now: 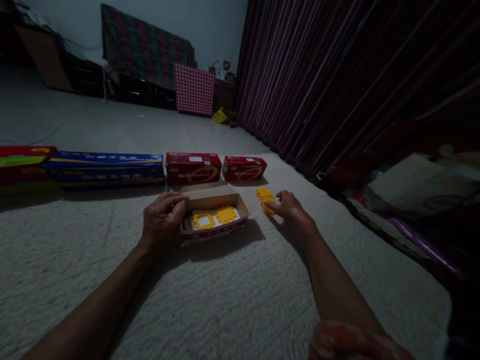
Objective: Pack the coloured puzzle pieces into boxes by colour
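Note:
An open red cardboard box with its lid flap folded back lies on the quilted bedspread. Inside it are a yellow toy building piece with a square hole and a solid yellow toothed piece, with something white beneath them. My left hand is closed on the box's left end, thumb near the rim. To the right of the box, my right hand grips a stack of yellow toothed building pieces between thumb and fingers. The stack stands on or just above the bedspread; I cannot tell which.
Behind the open box, two closed red boxes, a long blue box and a red and yellow box form a row. Dark curtains hang at the right, above a pale bag. A checked cloth hangs beyond.

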A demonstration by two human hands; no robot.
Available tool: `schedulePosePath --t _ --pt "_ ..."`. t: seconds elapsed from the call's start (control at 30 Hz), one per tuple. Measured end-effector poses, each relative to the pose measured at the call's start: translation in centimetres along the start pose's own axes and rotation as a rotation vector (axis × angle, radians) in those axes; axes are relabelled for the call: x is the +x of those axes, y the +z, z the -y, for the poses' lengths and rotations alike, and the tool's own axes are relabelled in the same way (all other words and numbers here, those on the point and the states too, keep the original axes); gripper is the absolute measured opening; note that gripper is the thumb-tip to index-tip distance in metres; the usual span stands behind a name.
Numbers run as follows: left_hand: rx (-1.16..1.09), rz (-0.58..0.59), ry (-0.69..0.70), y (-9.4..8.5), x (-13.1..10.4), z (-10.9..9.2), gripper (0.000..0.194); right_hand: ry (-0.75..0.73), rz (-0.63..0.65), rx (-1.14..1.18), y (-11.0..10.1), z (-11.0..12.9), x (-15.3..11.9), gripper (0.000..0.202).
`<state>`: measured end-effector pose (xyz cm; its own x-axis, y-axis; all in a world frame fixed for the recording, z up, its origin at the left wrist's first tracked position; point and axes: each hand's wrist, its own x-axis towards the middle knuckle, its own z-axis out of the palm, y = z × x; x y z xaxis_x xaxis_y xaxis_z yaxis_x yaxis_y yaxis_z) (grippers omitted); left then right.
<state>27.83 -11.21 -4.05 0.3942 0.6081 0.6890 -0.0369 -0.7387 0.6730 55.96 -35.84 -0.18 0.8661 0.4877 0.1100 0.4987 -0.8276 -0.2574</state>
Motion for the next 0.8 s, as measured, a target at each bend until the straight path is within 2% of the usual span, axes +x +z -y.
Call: schedulePosePath --t 0.07,0.2,0.4,0.53,0.67,0.8 --pt "0.011 0.006 -0.006 0.0 0.0 0.1 0.023 0.036 0.022 0.01 0.8 0.3 -0.4 0.06" --pt "0.018 0.016 -0.015 0.0 -0.1 0.3 0.022 0.019 0.05 0.061 1.5 0.8 -1.0 0.06" --pt "0.024 0.023 -0.032 -0.1 0.0 -0.2 0.022 0.065 0.132 -0.02 -0.7 2.1 -1.7 0.063" --pt "0.028 0.023 -0.03 -0.2 0.1 -0.5 0.022 -0.026 0.244 -0.103 -2.4 2.7 -2.7 0.062" --pt "0.039 0.018 -0.037 -0.1 0.1 -0.4 0.023 -0.126 0.388 -0.164 -3.1 2.9 -3.3 0.057" --pt "0.039 0.022 -0.036 -0.1 0.1 -0.3 0.022 -0.27 0.385 -0.07 -3.2 2.3 -3.4 0.059"
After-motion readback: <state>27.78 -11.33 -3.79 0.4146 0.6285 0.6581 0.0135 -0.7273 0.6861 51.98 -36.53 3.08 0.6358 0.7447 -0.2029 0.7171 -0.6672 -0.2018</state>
